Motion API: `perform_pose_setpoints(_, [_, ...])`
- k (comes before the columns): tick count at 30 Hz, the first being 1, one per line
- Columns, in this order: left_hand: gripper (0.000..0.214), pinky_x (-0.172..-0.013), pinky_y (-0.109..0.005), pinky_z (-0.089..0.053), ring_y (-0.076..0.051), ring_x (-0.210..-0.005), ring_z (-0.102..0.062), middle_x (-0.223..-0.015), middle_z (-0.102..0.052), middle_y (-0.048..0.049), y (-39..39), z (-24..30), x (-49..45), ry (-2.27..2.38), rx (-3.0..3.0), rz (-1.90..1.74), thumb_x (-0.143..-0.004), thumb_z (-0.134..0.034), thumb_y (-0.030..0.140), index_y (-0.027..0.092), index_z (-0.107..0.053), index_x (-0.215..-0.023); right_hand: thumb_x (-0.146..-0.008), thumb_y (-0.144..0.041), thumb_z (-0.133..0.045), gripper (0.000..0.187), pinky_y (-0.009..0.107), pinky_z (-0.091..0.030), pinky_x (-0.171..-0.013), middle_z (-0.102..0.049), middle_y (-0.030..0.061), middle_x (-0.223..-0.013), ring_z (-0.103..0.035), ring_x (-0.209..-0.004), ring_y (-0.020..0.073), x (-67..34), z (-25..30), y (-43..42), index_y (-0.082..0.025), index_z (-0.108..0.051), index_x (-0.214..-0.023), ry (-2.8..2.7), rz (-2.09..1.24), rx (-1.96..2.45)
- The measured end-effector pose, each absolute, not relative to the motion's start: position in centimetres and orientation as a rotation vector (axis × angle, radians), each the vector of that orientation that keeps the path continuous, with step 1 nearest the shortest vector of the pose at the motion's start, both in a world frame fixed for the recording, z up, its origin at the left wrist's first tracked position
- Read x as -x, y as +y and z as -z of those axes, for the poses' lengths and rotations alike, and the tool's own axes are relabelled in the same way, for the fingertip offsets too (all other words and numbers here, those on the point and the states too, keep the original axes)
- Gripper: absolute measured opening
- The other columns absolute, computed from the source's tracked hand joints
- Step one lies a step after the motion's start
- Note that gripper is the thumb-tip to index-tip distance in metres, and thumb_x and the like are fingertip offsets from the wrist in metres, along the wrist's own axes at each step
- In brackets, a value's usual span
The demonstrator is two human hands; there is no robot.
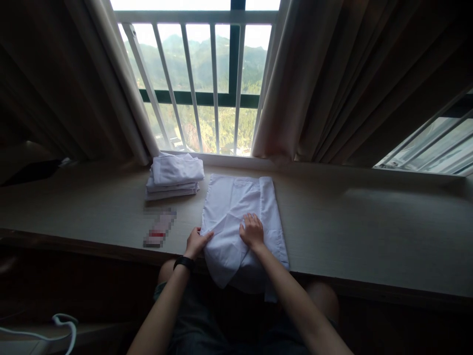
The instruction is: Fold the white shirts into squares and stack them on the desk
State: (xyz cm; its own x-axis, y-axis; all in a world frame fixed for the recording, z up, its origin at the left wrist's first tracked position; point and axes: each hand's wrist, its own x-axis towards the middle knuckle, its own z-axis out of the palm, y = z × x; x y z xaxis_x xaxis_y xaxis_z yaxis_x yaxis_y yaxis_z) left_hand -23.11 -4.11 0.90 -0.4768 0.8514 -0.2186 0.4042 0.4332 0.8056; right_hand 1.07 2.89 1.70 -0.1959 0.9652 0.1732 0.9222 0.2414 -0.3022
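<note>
A white garment (236, 207) lies spread on the wooden windowsill ledge (351, 231), its near end hanging over the front edge. My left hand (196, 242), with a black wristband, pinches the garment's left edge where a flap is folded over. My right hand (252, 230) lies flat with fingers spread on the middle of the cloth, pressing it down.
A stack of folded white garments (173, 181) sits at the back left near the window. A small blurred card-like object (159, 228) lies left of my left hand. Curtains (332, 84) hang on both sides of the barred window (207, 84). A white cable (62, 328) shows at lower left.
</note>
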Motion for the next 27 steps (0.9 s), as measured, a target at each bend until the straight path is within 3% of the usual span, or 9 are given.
perform_pose_setpoints(3, [0.072, -0.083, -0.032, -0.049, -0.027, -0.100, -0.066, -0.114, -0.068, -0.0152, -4.3, -0.6, 23.2, 2.072, -1.031, -0.931, -0.066, -0.079, 0.057, 0.015, -0.058, -0.119, -0.098, -0.027, -0.038, 0.038, 0.032, -0.043, -0.098, -0.067, 0.0139, -0.123, -0.062, -0.113, 0.0227, -2.1, -2.0, 3.2, -0.016, -0.066, -0.121, -2.002, -0.280, 1.953])
perform_pose_setpoints(6, [0.075, -0.087, -0.033, -0.048, -0.028, -0.107, -0.064, -0.120, -0.066, -0.0165, -4.4, -0.3, 23.3, 2.084, -1.068, -0.923, -0.066, -0.078, 0.059, 0.015, -0.057, -0.124, -0.098, -0.042, -0.044, 0.037, 0.034, -0.048, -0.084, -0.071, 0.0137, -0.108, -0.068, -0.097, 0.0252, -3.8, -1.9, 3.0, -0.018, -0.069, -0.110, -1.881, -0.347, 2.132])
perform_pose_setpoints(10, [0.072, -0.088, -0.032, -0.048, -0.028, -0.109, -0.063, -0.122, -0.066, -0.0164, -4.5, -0.2, 23.4, 2.062, -1.074, -0.911, -0.068, -0.077, 0.056, 0.014, -0.058, -0.124, -0.093, -0.053, -0.052, 0.042, 0.036, -0.049, -0.078, -0.073, 0.0152, -0.103, -0.070, -0.094, 0.0284, -4.7, -1.8, 3.3, -0.018, -0.068, -0.108, -1.804, -0.445, 2.260])
perform_pose_setpoints(15, [0.070, -0.085, -0.032, -0.049, -0.027, -0.102, -0.065, -0.115, -0.068, -0.0150, -4.5, -0.5, 23.3, 2.056, -1.084, -0.929, -0.069, -0.078, 0.054, 0.013, -0.059, -0.122, -0.094, -0.047, -0.051, 0.034, 0.033, -0.047, -0.076, -0.073, 0.0133, -0.103, -0.069, -0.095, 0.0269, -4.7, -1.7, 4.2, -0.021, -0.071, -0.101, -1.786, -0.554, 2.286])
perform_pose_setpoints(21, [0.068, -0.086, -0.032, -0.049, -0.028, -0.104, -0.065, -0.117, -0.068, -0.0155, -4.5, -0.4, 23.4, 2.051, -1.076, -0.942, -0.068, -0.079, 0.051, 0.013, -0.060, -0.121, -0.096, -0.041, -0.053, 0.028, 0.027, -0.045, -0.078, -0.068, 0.0073, -0.116, -0.066, -0.097, 0.0201, -5.0, -0.8, 3.4, -0.025, -0.070, -0.111, -1.869, -0.412, 2.089])
perform_pose_setpoints(27, [0.069, -0.084, -0.032, -0.049, -0.027, -0.101, -0.065, -0.116, -0.068, -0.0150, -4.6, -0.3, 23.5, 2.021, -1.083, -0.936, -0.068, -0.078, 0.054, 0.013, -0.060, -0.121, -0.100, -0.037, -0.048, 0.026, 0.026, -0.044, -0.077, -0.063, 0.0060, -0.117, -0.065, -0.094, 0.0180, -5.1, -0.1, 4.2, -0.024, -0.069, -0.105, -1.974, -0.336, 2.073])
